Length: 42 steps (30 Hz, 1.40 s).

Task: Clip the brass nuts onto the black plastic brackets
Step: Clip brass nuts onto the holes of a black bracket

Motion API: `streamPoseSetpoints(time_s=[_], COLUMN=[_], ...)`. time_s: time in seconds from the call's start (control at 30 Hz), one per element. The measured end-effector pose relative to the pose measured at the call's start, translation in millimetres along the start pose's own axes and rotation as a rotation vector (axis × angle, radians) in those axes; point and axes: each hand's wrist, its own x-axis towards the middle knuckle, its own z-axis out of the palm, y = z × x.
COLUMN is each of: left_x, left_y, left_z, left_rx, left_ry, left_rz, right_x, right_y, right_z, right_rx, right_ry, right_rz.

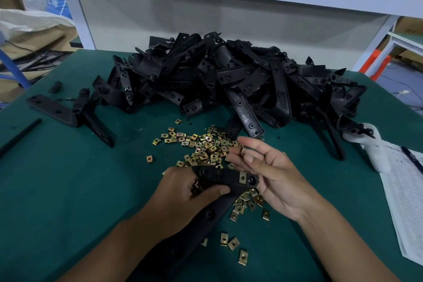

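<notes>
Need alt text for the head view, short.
Left hand grips a black plastic bracket with one brass nut already clipped on; right hand pinches another brass nut above it. Loose nuts and a bracket pile lie on the green table.

Two bare forearms reach in from the bottom edge, uncovered to the frame's limit, no sleeve showing. The left hand (183,194) and right hand (270,176) are ungloved, with short, plain fingernails. No rings, watch or wristband visible.
</notes>
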Motion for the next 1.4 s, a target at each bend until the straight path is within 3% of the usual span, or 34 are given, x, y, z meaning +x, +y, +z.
streamPoseSetpoints(time_s=[0.43, 0.87, 1.13, 1.4], left_x=[-1.6, -2.2, 0.6, 0.8], left_y=[4.0, 5.9, 11.4, 2.3], left_z=[1.2, 6.0, 4.5, 7.0], left_rx=[0.032, 0.079, 0.172, 0.151], left_ry=[-0.068, -0.125, -0.124, -0.089], left_rz=[0.106, 0.139, 0.264, 0.237], right_x=[-3.5, -6.9, -8.9, -9.4], right_y=[2.1, 0.7, -6.2, -4.8], right_z=[2.1, 2.6, -1.8, -0.6], right_rx=[-0.157, -0.264, -0.41, -0.434], right_ry=[0.019, -0.11, -0.164, -0.156], right_rz=[0.042, 0.005, -0.003, 0.005])
